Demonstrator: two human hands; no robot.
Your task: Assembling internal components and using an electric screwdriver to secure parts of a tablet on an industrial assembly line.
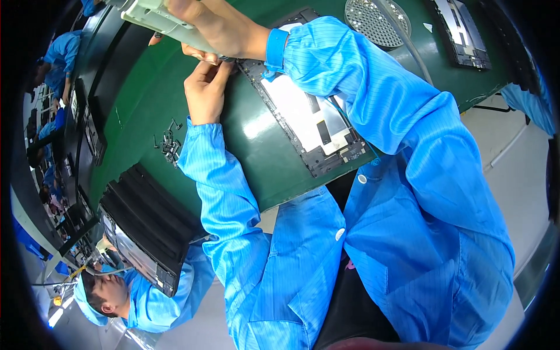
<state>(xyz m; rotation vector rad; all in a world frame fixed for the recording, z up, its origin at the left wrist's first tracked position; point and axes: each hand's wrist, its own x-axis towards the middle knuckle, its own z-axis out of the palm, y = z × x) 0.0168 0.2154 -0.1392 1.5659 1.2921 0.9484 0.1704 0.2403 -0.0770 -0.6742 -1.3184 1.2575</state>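
My right hand (pixel 213 26) grips a pale grey electric screwdriver (pixel 160 20) near the top of the picture, its tip pointing down at the upper corner of an open flat device panel (pixel 303 116) on the green table (pixel 146 99). My left hand (pixel 205 87) is just below the tool's tip, fingers pinched together at that same corner; whether a screw sits between them is too small to tell. Both arms wear blue striped sleeves, and a blue wrist strap (pixel 274 49) circles my right wrist.
A small heap of dark screws (pixel 169 146) lies left of my left forearm. A round perforated metal dish (pixel 376 20) and another open panel (pixel 464 32) sit at the far side. A black slotted rack (pixel 149 224) holds panels at the left, with a co-worker in blue (pixel 140 291) below it.
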